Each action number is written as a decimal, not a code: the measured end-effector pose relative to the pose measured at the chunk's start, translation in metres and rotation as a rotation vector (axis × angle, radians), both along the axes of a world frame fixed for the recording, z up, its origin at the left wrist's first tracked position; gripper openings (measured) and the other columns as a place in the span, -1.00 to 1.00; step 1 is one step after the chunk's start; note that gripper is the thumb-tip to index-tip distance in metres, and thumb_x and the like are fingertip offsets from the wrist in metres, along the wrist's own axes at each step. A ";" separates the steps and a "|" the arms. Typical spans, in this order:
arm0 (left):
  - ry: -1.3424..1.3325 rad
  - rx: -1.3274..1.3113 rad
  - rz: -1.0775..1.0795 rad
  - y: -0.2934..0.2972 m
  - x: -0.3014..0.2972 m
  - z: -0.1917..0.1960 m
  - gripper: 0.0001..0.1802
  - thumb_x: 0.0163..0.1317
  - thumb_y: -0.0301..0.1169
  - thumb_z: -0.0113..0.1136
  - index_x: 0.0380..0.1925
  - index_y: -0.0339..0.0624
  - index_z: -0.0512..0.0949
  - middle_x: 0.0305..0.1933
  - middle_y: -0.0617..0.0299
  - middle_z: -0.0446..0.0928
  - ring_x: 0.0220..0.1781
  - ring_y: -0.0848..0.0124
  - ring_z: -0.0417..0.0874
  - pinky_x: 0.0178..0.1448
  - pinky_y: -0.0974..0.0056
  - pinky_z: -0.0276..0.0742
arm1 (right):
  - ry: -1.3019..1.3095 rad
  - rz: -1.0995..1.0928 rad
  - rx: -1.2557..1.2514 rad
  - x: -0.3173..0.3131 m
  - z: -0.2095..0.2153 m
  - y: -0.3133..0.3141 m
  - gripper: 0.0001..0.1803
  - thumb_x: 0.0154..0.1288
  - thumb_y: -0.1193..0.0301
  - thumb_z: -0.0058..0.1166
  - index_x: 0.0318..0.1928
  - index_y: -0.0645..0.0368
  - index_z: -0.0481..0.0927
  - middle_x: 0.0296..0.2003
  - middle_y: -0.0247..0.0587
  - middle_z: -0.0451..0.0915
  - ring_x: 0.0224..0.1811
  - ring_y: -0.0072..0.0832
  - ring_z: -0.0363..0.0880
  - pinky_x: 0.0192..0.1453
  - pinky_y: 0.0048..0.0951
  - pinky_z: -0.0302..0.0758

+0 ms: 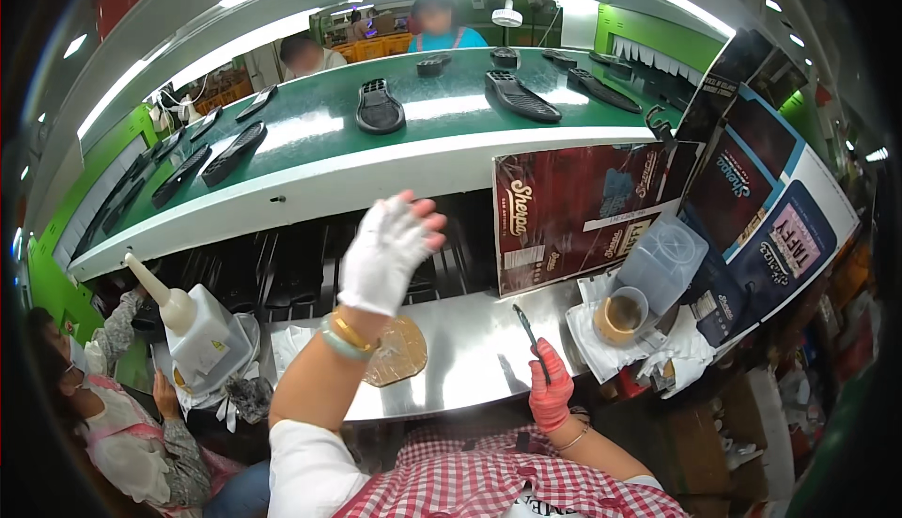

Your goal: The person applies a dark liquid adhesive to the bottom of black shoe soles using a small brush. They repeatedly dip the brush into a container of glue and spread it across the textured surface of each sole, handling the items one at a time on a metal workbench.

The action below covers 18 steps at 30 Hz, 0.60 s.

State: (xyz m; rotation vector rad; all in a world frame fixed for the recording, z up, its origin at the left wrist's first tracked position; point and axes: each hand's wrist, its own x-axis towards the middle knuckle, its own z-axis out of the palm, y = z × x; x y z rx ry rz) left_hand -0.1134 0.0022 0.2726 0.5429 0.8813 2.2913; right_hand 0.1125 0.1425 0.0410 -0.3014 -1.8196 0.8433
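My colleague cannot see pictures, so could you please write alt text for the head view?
A white-gloved left hand is raised, open, before a green conveyor belt carrying black shoe soles; the red-gloved right hand holds a slim dark tool by a metal worktable. A white spouted bottle and a co-worker are at left, a plastic cup at right.
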 end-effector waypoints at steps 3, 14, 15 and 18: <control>0.728 -0.216 0.778 -0.039 -0.074 0.005 -0.63 0.44 -0.25 -0.08 -0.04 -0.33 0.51 -0.02 0.08 0.55 0.06 0.30 0.56 0.21 0.22 0.43 | -0.079 0.020 0.097 -0.006 -0.003 0.006 -0.68 0.27 0.52 0.07 0.06 0.20 0.53 -0.05 0.06 0.60 -0.01 -0.12 0.61 0.05 -0.34 0.55; 0.904 -1.756 0.977 -0.218 -0.352 0.061 0.03 0.05 0.22 0.16 0.33 -0.32 0.16 0.28 -0.23 0.32 0.34 0.00 0.33 0.35 0.19 0.26 | -0.313 0.111 0.028 -0.025 -0.023 0.005 -0.69 0.23 0.51 0.11 0.01 0.19 0.56 -0.13 0.03 0.62 -0.11 -0.11 0.63 -0.04 -0.33 0.58; 0.913 -1.711 0.930 -0.221 -0.357 0.060 0.04 0.05 0.18 0.21 0.34 -0.34 0.14 0.28 -0.23 0.32 0.35 0.03 0.33 0.35 0.22 0.24 | -0.314 0.118 0.034 -0.025 -0.022 0.004 -0.69 0.22 0.51 0.10 0.00 0.18 0.56 -0.13 0.03 0.61 -0.15 -0.09 0.63 -0.08 -0.32 0.58; 0.936 -1.622 0.850 -0.228 -0.368 0.056 -0.02 0.07 0.09 0.26 0.33 -0.34 0.18 0.24 -0.17 0.39 0.30 0.13 0.40 0.35 0.30 0.19 | -0.332 0.103 0.087 -0.026 -0.018 0.002 -0.67 0.21 0.51 0.11 0.02 0.17 0.55 -0.12 0.01 0.61 -0.16 -0.12 0.63 -0.10 -0.33 0.59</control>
